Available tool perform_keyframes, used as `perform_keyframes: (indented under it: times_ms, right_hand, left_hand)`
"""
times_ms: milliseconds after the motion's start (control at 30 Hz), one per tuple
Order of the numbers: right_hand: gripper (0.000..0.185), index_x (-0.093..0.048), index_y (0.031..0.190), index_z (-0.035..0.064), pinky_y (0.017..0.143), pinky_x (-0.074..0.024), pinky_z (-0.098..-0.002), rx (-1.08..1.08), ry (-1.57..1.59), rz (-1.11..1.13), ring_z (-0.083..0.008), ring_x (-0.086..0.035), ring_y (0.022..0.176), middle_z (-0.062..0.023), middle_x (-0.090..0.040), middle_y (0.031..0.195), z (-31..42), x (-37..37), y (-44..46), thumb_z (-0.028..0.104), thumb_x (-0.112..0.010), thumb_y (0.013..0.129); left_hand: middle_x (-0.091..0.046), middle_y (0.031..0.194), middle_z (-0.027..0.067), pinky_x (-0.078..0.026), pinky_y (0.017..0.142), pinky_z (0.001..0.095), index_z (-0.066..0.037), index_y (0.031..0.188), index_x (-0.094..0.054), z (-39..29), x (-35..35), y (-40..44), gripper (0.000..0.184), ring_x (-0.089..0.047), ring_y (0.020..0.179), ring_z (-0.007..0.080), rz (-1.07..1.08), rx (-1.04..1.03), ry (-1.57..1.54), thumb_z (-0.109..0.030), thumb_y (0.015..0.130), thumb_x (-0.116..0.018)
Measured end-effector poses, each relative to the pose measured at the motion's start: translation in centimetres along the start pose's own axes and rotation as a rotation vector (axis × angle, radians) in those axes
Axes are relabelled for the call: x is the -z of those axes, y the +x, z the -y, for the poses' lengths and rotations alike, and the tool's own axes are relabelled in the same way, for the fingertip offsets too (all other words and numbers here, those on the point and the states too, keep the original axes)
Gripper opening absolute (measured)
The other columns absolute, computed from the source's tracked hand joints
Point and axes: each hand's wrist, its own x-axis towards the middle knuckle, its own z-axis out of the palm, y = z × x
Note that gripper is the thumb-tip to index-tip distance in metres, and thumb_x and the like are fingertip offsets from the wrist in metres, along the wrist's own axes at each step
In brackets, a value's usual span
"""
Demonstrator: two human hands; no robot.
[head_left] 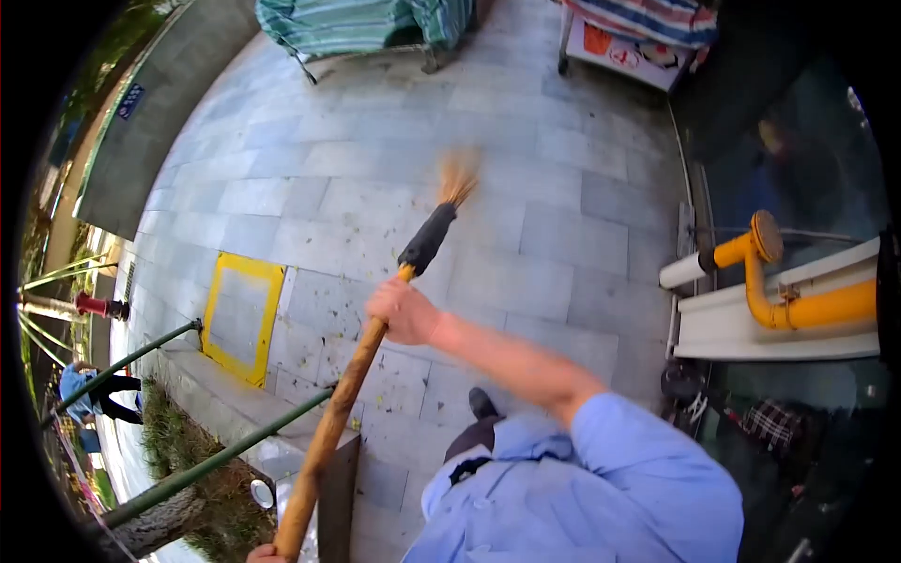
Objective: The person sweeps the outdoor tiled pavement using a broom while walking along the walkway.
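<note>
A broom [345,399] with a thick wooden handle slants across the view. Its bristles [457,180] are blurred over the grey paving, and a dark wrapping [429,238] covers the part above them. Close below this wrapping, my right hand [404,311] is closed around the handle. At the bottom edge my left hand [266,555] shows only in part, its fingers at the other end of the handle. Small bits of leaf litter lie scattered on the paving [544,267] near the broom.
On the left are a yellow-framed floor panel [273,314], green poles [225,462] and a planted bed. A person [86,389] stands beyond. Covered carts [366,26] are at the top. Yellow pipes [826,308] run along the glass wall on the right.
</note>
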Motion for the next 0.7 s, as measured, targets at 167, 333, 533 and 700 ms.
perform_keyframes:
  times_ms: [167, 333, 533, 700]
  right_hand:
    - [0.012, -0.054, 0.068, 0.0082, 0.073, -0.0402, -0.0422, -0.307, -0.227, -0.022, -0.0314, -0.055, 0.078, -0.0108, -0.056, 0.074, -5.9, 7.1, -8.7, 0.006, -0.060, 0.058]
    - [0.025, -0.051, 0.062, 0.0060, 0.064, -0.0397, -0.0423, -0.637, -0.447, 0.122, -0.0346, -0.053, 0.069, -0.0136, -0.054, 0.066, -18.2, 18.2, -23.3, 0.023, -0.067, 0.071]
    - [0.016, -0.054, 0.062, 0.0068, 0.060, -0.0400, -0.0433, -0.583, -0.349, 0.131, -0.0345, -0.054, 0.066, -0.0137, -0.055, 0.065, -31.0, 21.9, -24.3, 0.014, -0.068, 0.065]
    - [0.014, -0.056, 0.065, 0.0133, 0.074, -0.0406, -0.0435, -0.303, -0.158, 0.379, -0.0307, -0.055, 0.076, -0.0125, -0.054, 0.069, -32.6, 11.5, -8.8, 0.013, -0.067, 0.056]
  left_hand:
    - [-0.059, 0.069, 0.0113, -0.049, 0.083, 0.0525, -0.003, 0.074, -0.056, 5.2, -12.1, 8.4, 0.009, -0.063, 0.079, 0.0280, -0.248, 0.178, -0.519, -0.009, 0.080, -0.058]
    - [-0.065, 0.086, 0.0163, -0.048, 0.085, 0.0419, 0.001, 0.082, -0.065, 9.3, -32.3, 13.1, 0.007, -0.062, 0.092, 0.0277, 0.149, 0.460, -0.780, 0.000, 0.075, -0.063]
    - [-0.065, 0.086, 0.0177, -0.048, 0.084, 0.0381, 0.003, 0.082, -0.065, 9.6, -44.5, 20.0, 0.009, -0.062, 0.090, 0.0288, 0.171, 0.591, -0.647, 0.002, 0.072, -0.064]
    - [-0.057, 0.061, 0.0092, -0.045, 0.089, 0.0537, -0.003, 0.073, -0.054, 5.1, -39.3, 20.6, 0.012, -0.064, 0.076, 0.0288, -0.278, 0.464, -0.154, -0.011, 0.081, -0.059]
